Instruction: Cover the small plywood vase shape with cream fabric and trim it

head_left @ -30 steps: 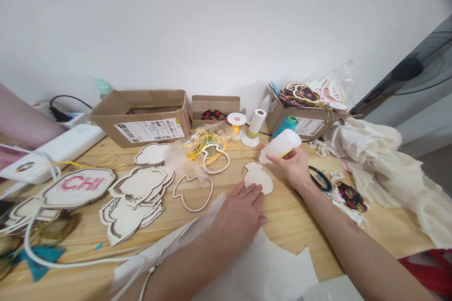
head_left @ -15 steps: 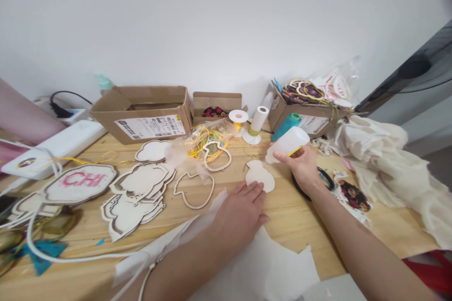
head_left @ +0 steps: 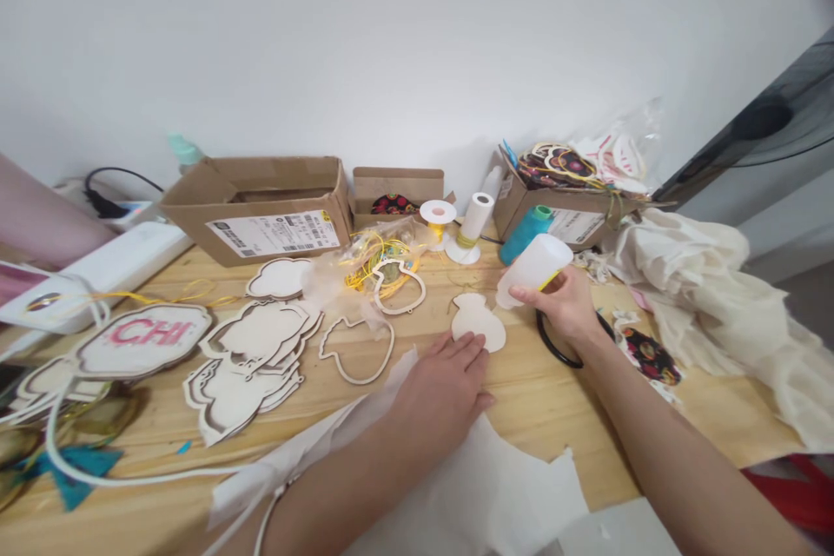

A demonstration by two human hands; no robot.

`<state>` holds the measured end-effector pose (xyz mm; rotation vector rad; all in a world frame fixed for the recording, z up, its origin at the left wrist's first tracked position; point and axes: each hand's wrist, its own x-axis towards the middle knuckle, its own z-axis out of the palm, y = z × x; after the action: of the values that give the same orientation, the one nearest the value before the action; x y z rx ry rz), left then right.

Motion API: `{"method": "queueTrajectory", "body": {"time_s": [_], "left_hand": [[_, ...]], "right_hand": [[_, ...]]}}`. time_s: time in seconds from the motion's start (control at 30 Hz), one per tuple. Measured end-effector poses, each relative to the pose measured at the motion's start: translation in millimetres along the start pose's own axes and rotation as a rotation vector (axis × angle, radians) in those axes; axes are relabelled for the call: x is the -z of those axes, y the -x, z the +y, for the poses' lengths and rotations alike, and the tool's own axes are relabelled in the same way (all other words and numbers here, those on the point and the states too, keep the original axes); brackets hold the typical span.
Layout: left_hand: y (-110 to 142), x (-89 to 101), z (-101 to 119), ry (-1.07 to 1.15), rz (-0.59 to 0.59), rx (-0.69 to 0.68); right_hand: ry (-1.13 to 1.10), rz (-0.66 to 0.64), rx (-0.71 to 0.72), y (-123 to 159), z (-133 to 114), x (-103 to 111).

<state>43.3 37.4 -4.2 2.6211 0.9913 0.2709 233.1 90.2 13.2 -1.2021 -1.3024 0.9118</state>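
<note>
My left hand (head_left: 449,378) lies flat with fingers stretched out. Its fingertips press on the lower edge of a white gourd-shaped cutout (head_left: 478,321). My right hand (head_left: 565,302) is wrapped round a white squeeze bottle (head_left: 538,265), which is tilted with its base up and its lower end down toward the table, right of the cutout. The bottle's tip is hard to make out. White cloth (head_left: 482,486) spreads on the table under my left forearm. Two gourd-shaped wooden outline frames (head_left: 357,351) lie left of the cutout.
Stacked wooden frames (head_left: 254,347) and a "CHI" plaque (head_left: 143,340) lie at left. Cardboard boxes (head_left: 261,217) stand by the wall, with thread spools (head_left: 438,217) and a teal thread cone (head_left: 526,234) between. A black ring (head_left: 553,343) and crumpled cream cloth (head_left: 691,278) are at right.
My right hand has moved slightly right and down with the bottle. My left hand stays on the cutout. The whole view has shifted a little.
</note>
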Motion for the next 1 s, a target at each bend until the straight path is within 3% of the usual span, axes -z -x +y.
{"method": "queueTrajectory", "body": {"time_s": [0.33, 0.53, 0.77, 1.0], "left_hand": [[-0.1, 0.5, -0.1, 0.003, 0.006, 0.001], [-0.5, 1.6, -0.7, 0.008, 0.005, 0.001], [-0.6, 1.4, -0.7, 0.009, 0.000, 0.004], [0.5, 2.2, -0.9, 0.010, 0.005, -0.001]], "right_hand": [[0.001, -0.030, -0.001, 1.2, -0.1, 2.6], [0.028, 0.016, -0.023, 2.0, -7.3, -1.4], [0.022, -0.057, -0.020, 1.3, -2.8, 4.5], [-0.010, -0.047, 0.002, 0.3, -4.0, 4.0]]}}
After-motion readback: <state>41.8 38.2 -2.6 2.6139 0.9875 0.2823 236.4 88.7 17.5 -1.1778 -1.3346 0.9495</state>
